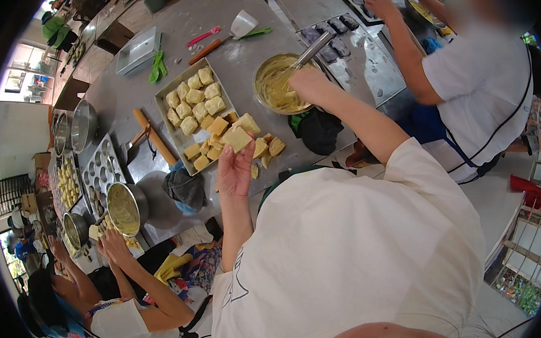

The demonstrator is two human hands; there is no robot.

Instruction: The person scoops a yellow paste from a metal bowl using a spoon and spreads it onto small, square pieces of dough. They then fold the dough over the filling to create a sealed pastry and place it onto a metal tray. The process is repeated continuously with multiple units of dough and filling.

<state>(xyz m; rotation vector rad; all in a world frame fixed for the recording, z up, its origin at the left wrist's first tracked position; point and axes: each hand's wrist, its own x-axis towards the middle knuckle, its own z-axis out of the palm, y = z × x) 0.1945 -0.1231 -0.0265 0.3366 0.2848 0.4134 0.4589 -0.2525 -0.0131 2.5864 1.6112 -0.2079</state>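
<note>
Over the near edge of the table, my left hand (237,168) grips a flat, pale yellow piece of cake (237,139) between thumb and fingers. My right hand (311,85) reaches into a metal mixing bowl (257,93) coated with creamy yellow batter or frosting (267,83). A wire whisk (312,50) leans in that bowl, just beyond my right hand; whether the fingers hold anything is hidden. Behind my left hand lies a rectangular baking pan (167,122) with rows of coated cake pieces (195,96) and bare cut pieces (218,125). Several scraps (276,146) lie beside it on the table.
Dark cloths (321,131) (186,190) lie near the table edge. A rolling pin (154,134), muffin tin (105,163) and another bowl (143,207) are leftward. A spatula (243,24) and measuring spoons (157,66) lie beyond. Co-workers stand at left (121,313) and right (474,77).
</note>
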